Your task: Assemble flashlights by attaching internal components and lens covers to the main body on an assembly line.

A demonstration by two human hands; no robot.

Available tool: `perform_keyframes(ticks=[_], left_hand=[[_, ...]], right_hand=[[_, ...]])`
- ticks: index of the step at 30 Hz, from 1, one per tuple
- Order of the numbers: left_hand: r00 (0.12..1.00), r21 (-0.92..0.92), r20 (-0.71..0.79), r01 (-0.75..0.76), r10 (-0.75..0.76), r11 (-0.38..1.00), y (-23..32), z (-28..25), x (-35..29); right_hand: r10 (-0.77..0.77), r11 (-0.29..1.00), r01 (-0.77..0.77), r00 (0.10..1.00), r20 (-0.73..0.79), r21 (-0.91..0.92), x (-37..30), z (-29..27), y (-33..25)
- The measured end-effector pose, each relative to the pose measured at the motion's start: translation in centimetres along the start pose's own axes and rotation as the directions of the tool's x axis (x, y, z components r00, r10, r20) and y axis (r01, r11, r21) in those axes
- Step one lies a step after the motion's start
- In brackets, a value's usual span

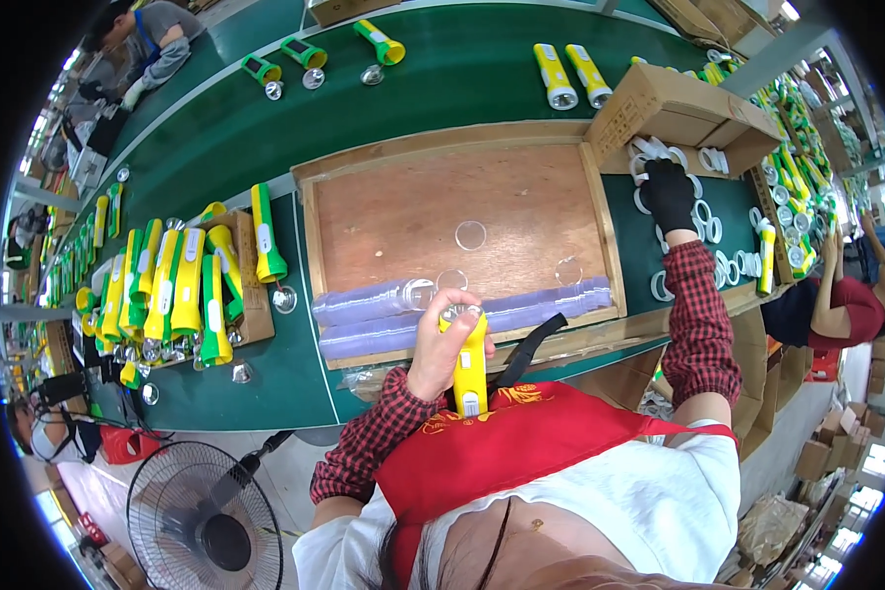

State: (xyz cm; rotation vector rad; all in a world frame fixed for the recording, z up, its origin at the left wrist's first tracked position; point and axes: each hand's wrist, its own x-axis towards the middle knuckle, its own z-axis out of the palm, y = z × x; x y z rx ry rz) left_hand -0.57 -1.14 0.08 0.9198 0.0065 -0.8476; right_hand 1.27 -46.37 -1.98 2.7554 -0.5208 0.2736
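Note:
My left hand [442, 344] is bare and wrapped round a yellow flashlight [470, 372], held with its lens end up, close to my red apron. My right hand [667, 195], in a black glove, reaches out to the pile of white plastic rings [656, 149] at the mouth of a cardboard box [649, 108]. Its fingers are curled in at a white ring [641, 179], partly hidden by the glove. More white rings [703, 218] lie around that hand. Rows of clear lens discs [541, 313] line the near side of a wooden tray [310, 226].
Yellow and green flashlights [187, 285] are heaped at the left. Others stand on the green table [423, 79] farther back. Loose clear discs [470, 235] lie in the tray. A fan [206, 526] stands below left. Co-workers [152, 44] sit at far left and right.

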Motion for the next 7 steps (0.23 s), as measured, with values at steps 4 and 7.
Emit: perform_keyframes(ticks=[4,7], left_hand=[[0.998,-0.016,0.042,0.044,-0.043,0.999,0.0,-0.6,-0.1],[0.999,0.033,0.052,0.014,-0.016,0.999,-0.4,-0.8,-0.4]], right_hand=[[-0.093,0.987,0.095,0.996,-0.018,0.134,0.0,-0.1,2.2],[0.061,0.878,-0.065,0.998,0.024,0.473,-0.5,-2.4,0.9]])
